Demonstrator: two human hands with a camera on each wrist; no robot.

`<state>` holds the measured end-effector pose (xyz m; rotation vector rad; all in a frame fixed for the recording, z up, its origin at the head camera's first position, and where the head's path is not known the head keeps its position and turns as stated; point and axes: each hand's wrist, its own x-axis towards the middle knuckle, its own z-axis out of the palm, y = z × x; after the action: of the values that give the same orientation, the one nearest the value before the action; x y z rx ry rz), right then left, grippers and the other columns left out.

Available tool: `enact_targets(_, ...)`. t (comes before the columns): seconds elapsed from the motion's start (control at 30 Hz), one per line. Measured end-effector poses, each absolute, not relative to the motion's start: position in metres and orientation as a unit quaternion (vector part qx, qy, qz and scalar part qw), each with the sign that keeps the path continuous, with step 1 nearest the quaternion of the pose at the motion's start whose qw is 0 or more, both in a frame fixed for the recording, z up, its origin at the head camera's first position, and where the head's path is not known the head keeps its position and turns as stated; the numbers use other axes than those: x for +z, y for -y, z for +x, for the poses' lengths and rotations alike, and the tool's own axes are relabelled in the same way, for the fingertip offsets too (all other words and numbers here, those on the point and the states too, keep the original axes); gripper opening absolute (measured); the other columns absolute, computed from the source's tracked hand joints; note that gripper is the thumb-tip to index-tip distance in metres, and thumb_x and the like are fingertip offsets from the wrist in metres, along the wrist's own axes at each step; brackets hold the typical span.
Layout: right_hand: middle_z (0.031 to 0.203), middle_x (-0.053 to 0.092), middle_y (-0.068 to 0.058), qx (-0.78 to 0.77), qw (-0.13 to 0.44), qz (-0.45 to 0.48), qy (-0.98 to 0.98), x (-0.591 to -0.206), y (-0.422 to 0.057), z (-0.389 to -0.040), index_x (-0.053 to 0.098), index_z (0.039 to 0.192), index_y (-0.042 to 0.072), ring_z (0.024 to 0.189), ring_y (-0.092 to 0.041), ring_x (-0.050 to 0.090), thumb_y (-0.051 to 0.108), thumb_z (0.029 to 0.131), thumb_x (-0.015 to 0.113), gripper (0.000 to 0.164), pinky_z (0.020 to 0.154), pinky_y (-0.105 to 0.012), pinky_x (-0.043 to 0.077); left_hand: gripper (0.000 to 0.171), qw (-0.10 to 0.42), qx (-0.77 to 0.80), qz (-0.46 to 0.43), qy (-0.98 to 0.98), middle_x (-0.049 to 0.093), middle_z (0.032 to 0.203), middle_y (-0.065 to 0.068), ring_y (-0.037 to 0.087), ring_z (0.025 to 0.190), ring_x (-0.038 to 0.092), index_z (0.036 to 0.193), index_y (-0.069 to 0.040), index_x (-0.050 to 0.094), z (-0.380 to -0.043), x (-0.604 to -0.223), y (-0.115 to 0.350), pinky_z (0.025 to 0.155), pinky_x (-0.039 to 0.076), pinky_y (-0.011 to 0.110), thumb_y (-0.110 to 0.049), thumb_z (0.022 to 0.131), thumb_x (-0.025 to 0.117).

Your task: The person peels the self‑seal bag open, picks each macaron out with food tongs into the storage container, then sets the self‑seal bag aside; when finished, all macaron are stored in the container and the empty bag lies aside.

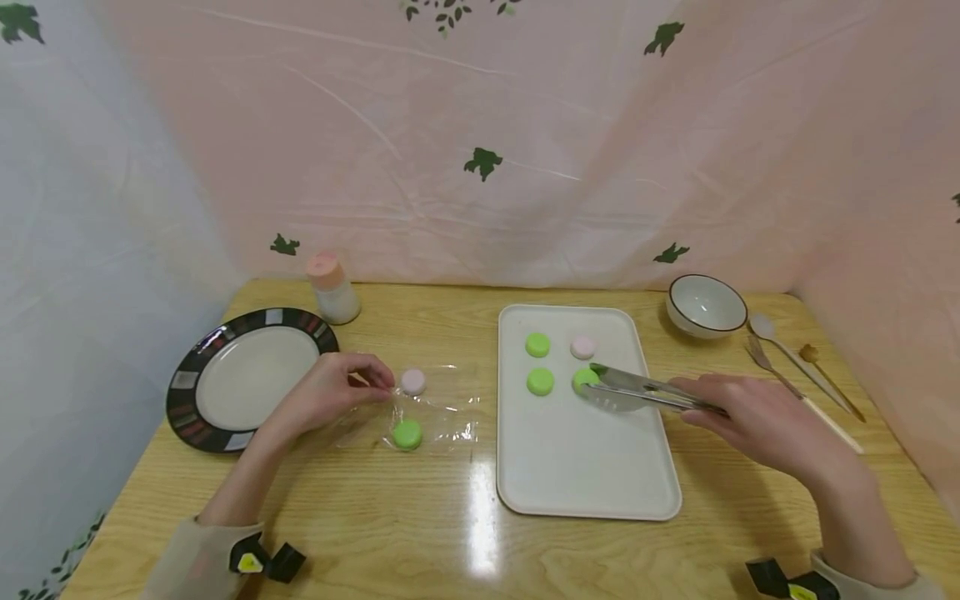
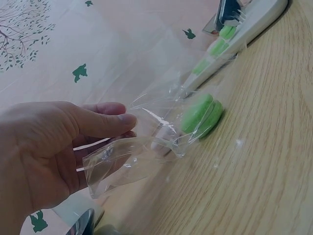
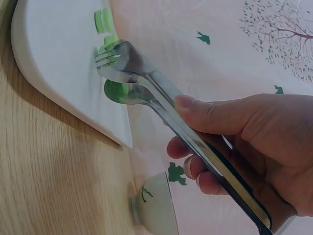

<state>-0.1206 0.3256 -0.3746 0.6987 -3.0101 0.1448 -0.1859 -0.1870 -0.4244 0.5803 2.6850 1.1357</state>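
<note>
My left hand (image 1: pixel 341 387) pinches the edge of a clear plastic bag (image 1: pixel 442 417) between thumb and fingers. Inside the bag lie a pink macaron (image 1: pixel 412 382) and a green macaron (image 1: pixel 407 434). In my right hand (image 1: pixel 765 417) is a pair of metal tongs (image 3: pixel 171 112), gripped along the arms. The tong tips stand at either side of a green macaron (image 1: pixel 585 381) on the white tray (image 1: pixel 585 467). Two more green macarons, one at the back (image 1: pixel 537 344) and one nearer (image 1: pixel 540 382), and a pink macaron (image 1: pixel 582 347) share the tray.
A dark-rimmed plate (image 1: pixel 183 400) lies left of the bag, partly behind my left forearm. Behind it stands a pink-capped shaker (image 1: pixel 333 292). Right of the tray are a bowl (image 1: pixel 705 306), a fork (image 1: pixel 765 358), a spoon (image 1: pixel 763 327) and a small gold-coloured utensil (image 1: pixel 810 354).
</note>
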Motion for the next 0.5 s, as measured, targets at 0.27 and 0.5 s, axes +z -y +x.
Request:
enact_targets(0.27,0.085,0.062,0.017,0.046,0.022,0.223,0.973,-0.3736,-0.3252,-0.1212,0.065,0.118,0.026,0.066,-0.002,0.046,0.031,0.085,0.069,0.033,0.054,-0.022,0.036,0.01,0.086,0.381,0.192,-0.9,0.068,0.084,-0.008,0.01,0.082,0.063,0.088,-0.023,0.068,-0.1861,-0.423,0.1863,0.074,0.053,0.025,-0.017,0.081,0.074)
enact_targets(0.5,0.084,0.061,0.017,0.042,0.019,0.223,0.974,-0.3739,-0.3258,-0.1231,0.065,0.119,0.027,0.066,-0.002,0.045,0.031,0.085,0.069,0.034,0.054,-0.022,0.036,0.009,0.089,0.383,0.191,-0.899,0.068,0.084,-0.008,0.011,0.082,0.063,0.089,-0.02,0.069,-0.1862,-0.4225,0.1862,0.074,0.053,0.026,-0.018,0.081,0.074)
